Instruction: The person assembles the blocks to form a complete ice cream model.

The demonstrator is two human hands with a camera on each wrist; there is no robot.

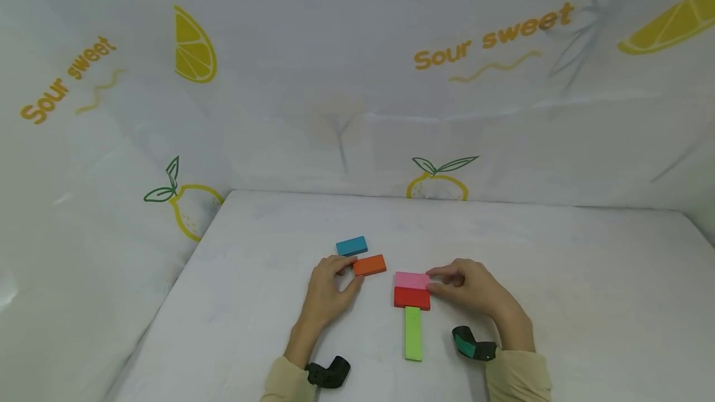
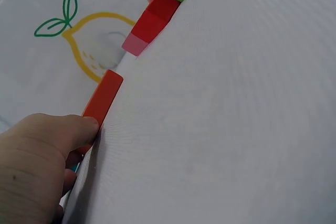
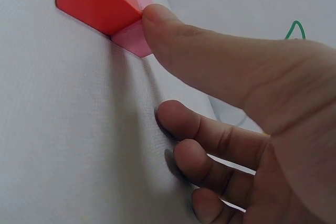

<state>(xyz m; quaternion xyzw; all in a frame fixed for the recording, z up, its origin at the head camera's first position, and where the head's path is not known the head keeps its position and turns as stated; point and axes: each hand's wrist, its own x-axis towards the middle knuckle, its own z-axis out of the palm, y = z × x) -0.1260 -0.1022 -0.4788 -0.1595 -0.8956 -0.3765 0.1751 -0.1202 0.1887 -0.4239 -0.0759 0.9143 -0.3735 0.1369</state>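
Between thumb and forefinger, my left hand (image 1: 326, 290) pinches an orange block (image 1: 370, 265) by its left end. In the left wrist view the thumb lies along the near side of the orange block (image 2: 105, 95). My right hand (image 1: 475, 287) has thumb and forefinger at the right end of a pink block (image 1: 412, 281), seeming to pinch it. The right wrist view shows the thumb on the pink block's edge, with the forefinger hidden. Against the pink block's near side lies a red block (image 1: 412, 298). A light green block (image 1: 413, 334) extends from the red one toward me.
Just beyond the orange block lies a blue block (image 1: 352, 245). All blocks are on a white-covered table (image 1: 223, 327). A white sheet with lemon prints (image 1: 335, 79) rises behind and at the left. Each wrist wears a black device (image 1: 329, 372).
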